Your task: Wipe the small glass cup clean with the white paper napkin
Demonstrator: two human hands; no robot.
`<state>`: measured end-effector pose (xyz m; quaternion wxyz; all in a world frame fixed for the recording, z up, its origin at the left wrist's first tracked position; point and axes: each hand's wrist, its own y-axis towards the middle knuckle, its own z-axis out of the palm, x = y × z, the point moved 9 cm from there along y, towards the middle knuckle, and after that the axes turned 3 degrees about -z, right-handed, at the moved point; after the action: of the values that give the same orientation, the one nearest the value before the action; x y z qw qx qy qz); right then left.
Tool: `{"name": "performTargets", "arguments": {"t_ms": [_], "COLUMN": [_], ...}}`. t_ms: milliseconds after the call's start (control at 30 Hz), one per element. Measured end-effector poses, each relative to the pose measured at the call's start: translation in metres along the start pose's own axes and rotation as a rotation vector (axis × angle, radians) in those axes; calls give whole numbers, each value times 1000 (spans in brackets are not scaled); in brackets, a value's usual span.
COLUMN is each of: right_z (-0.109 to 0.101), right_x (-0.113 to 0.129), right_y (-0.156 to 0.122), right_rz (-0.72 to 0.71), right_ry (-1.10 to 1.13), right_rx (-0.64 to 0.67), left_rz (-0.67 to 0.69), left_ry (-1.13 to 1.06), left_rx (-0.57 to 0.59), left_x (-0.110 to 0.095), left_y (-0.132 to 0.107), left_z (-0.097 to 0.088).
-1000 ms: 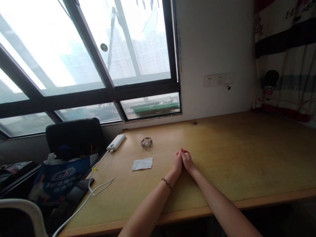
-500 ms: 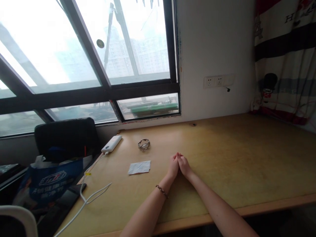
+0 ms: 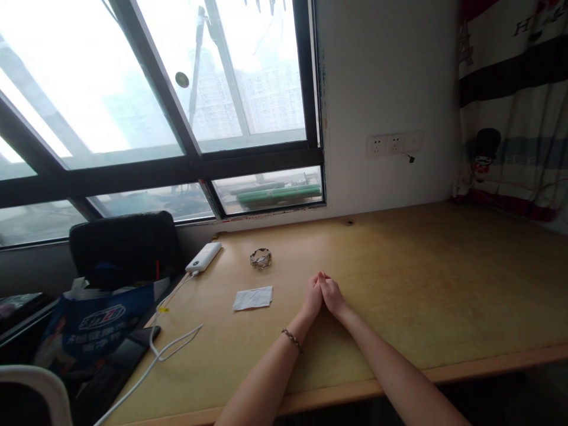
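Note:
My left hand (image 3: 313,297) and my right hand (image 3: 333,297) rest against each other on the wooden desk (image 3: 426,272), fingers closed and fingertips meeting at the front. No object shows in either one, and the palms are turned out of sight. A braided bracelet (image 3: 291,339) circles my left wrist. To the left of the hands lies a folded white tissue (image 3: 252,298). Beyond it sits a silver openwork metal ring, like a bangle (image 3: 268,264); neither hand touches these.
A white power bank (image 3: 204,257) with a white cable (image 3: 179,343) lies along the desk's left edge. Left of the desk stand a black chair (image 3: 124,242) and a blue printed bag (image 3: 100,331). A window, wall sockets (image 3: 394,143) and a curtain (image 3: 510,118) are behind.
The camera view has shifted slightly, so the desk items appear a little further right and higher. Both hands stay together in the same pose.

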<state>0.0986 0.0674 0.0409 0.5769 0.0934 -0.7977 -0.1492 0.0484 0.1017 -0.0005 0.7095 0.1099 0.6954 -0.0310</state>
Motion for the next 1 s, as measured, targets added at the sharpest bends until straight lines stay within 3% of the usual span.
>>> {"name": "performTargets", "arguments": {"t_ms": [133,200,333,433,500,567,700,767,833,1000], "right_z": [-2,-4,-16,-28,-34,-37,-36,-36,-36,-49], "right_x": [2,4,7,5,0,-4,-7,-8,-10,-21], "right_y": [1,1,2,4,5,6,6,6,6,9], "right_rz": [-39,-56,-52,-12,21,41,34,35,38,90], "right_ry": [-100,-167,-328,-370,-364,-357,-353,-361,-381,-515], "right_rx": [37,63,54,-17,-65,-93,-104,-102,-102,-226], "left_rz": [39,61,204,253,174,23,-260,-293,-202,235], "left_ry": [62,192,687,1033,1196,1274,1231,1205,1199,949], "left_rx": [-26,-84,-239,-426,-590,-704,-729,-688,-603,-94], "left_x": [-6,-16,-58,-82,-83,-71,-36,-30,-33,-45], "left_y": [-4,-8,-17,-20,-19,-16,-9,-8,-7,-15], "left_z": [-1,-6,-21,-44,-69,-96,-130,-126,-105,-13]}}
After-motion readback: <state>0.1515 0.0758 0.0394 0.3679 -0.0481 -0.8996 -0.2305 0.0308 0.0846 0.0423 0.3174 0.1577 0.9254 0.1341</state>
